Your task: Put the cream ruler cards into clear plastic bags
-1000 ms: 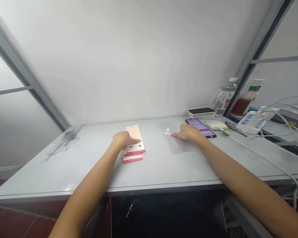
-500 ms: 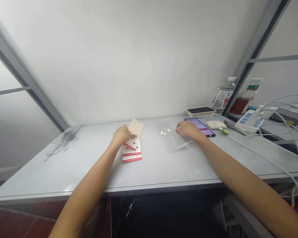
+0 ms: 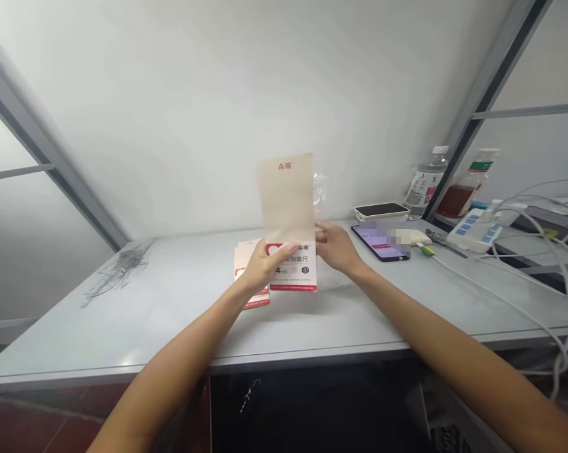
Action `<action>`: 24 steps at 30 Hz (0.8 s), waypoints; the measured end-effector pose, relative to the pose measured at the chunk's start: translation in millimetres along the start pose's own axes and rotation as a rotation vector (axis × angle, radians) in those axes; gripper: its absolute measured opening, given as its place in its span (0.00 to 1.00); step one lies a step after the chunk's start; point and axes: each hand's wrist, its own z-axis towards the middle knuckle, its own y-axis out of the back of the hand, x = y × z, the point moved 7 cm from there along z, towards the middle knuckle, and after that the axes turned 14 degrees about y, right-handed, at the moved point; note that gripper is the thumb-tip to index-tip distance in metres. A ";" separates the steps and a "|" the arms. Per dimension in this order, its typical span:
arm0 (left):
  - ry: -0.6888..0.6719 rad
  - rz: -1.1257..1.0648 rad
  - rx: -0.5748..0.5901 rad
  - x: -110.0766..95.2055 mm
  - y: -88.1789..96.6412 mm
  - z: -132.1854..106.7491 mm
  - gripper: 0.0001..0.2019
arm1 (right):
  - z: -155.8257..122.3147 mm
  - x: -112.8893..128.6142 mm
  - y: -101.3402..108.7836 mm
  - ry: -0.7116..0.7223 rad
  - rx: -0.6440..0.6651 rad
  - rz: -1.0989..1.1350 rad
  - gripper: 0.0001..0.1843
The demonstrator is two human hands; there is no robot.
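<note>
My left hand (image 3: 259, 267) pinches a long beige and white card (image 3: 288, 201) with red print, thumb across its front, held upright above the desk. Behind the card's right edge, my right hand (image 3: 339, 250) has its fingers closed on a clear plastic bag (image 3: 320, 190). The card hides most of that bag and some of the right fingertips. Under my left hand, a small pile of similar red-edged cards (image 3: 257, 302) lies on the grey desk (image 3: 180, 314).
Right of my hands lie a lit phone (image 3: 376, 241), a second phone (image 3: 382, 211) and a white charger (image 3: 419, 238) with a cable. Farther right stand a clear bottle (image 3: 426, 185), a bottle of reddish liquid (image 3: 468, 179) and a power strip (image 3: 475, 229). Dark scribbles (image 3: 123, 267) mark the desk's left.
My left hand has lifted a card off the pile and moved right. My right hand has raised the clear bag from the desk and brought it left, behind the card.
</note>
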 end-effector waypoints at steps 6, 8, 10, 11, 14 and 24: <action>-0.066 -0.020 -0.261 6.5 12.7 2.7 0.17 | -2.6 4.5 -12.9 0.019 -0.014 0.193 0.12; -0.086 -0.038 -0.351 4.7 26.0 4.8 0.17 | -2.9 -0.7 -5.1 -0.036 -0.070 0.236 0.13; -0.106 -0.044 -0.403 2.1 36.7 6.3 0.17 | -2.9 -2.9 -1.0 -0.065 -0.083 0.299 0.12; -0.097 -0.043 -0.407 2.1 40.0 7.6 0.17 | -2.8 -2.9 -1.4 -0.074 -0.068 0.343 0.12; 0.033 -0.044 -0.323 9.7 40.7 14.2 0.18 | -3.3 -1.8 -8.0 -0.108 0.014 0.466 0.14; -0.044 0.258 -0.283 3.6 27.8 8.7 0.16 | -8.3 -17.2 -8.8 -0.311 0.033 0.388 0.26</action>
